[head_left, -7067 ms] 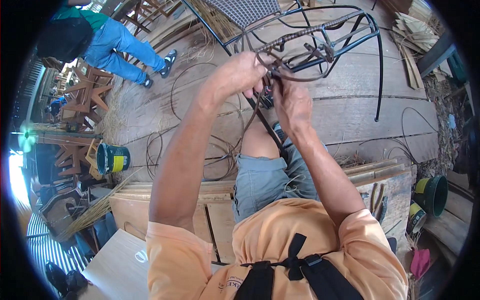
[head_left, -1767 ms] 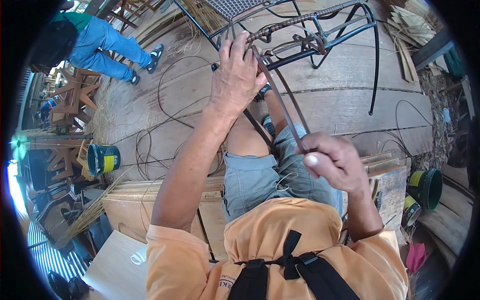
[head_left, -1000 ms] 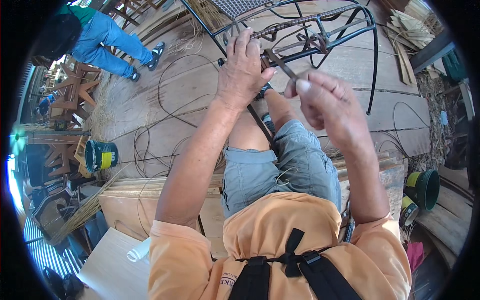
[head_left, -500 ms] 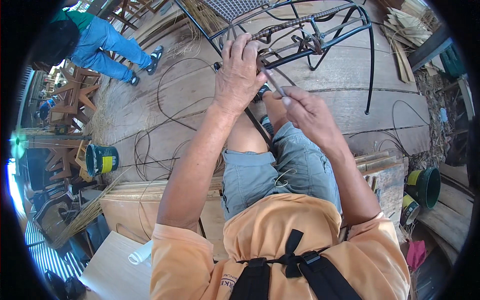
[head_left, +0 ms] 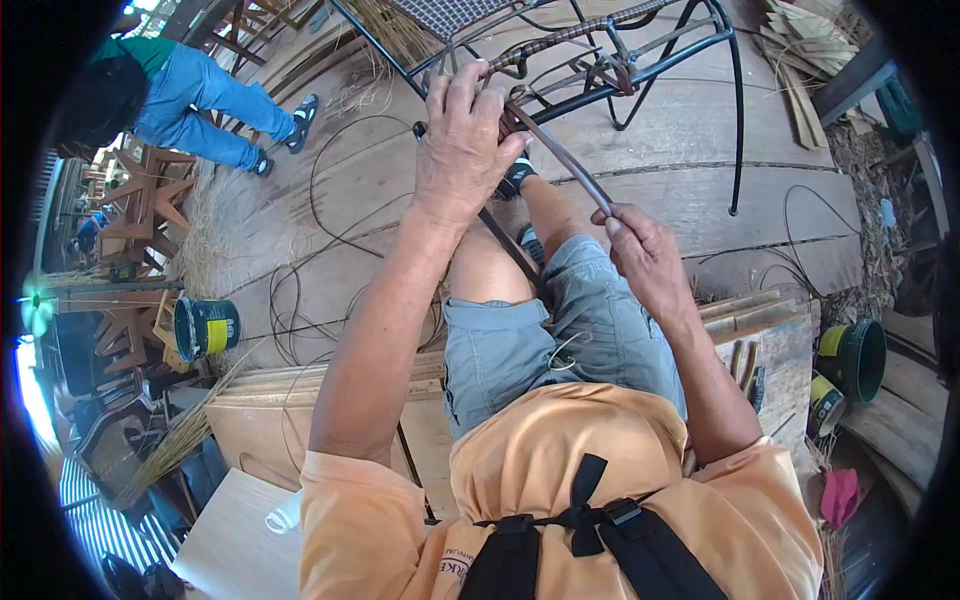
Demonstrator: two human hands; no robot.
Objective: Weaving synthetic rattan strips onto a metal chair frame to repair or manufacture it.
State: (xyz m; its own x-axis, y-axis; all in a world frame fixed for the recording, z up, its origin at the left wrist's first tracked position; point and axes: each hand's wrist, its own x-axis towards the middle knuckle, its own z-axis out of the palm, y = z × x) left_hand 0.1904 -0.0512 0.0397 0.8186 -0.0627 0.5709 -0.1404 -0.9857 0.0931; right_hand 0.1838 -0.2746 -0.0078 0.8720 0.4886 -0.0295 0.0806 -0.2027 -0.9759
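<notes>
My left hand grips the near corner of a black metal furniture frame, its fingertips curled over the bar and partly hidden. A brown, flat, flexible strip, which looks like rattan, comes off the frame beside my left thumb. My right hand pinches that strip further along, below and to the right of my left hand. Between the two hands the strip runs slightly bowed. Brown strip is wound tightly around one upper bar of the frame, and a woven grey panel is attached at the far side.
Thin cords lie looped on the wooden floor at left. A person in jeans bends over at far left. Buckets stand on both sides, one green bucket at right. Stacked boards lie near my legs, and a frame leg rises at right.
My right hand has drawn away from the frame, down and to the right, and a longer stretch of strip now shows between my hands. My left hand stays at the corner, shifting slightly.
</notes>
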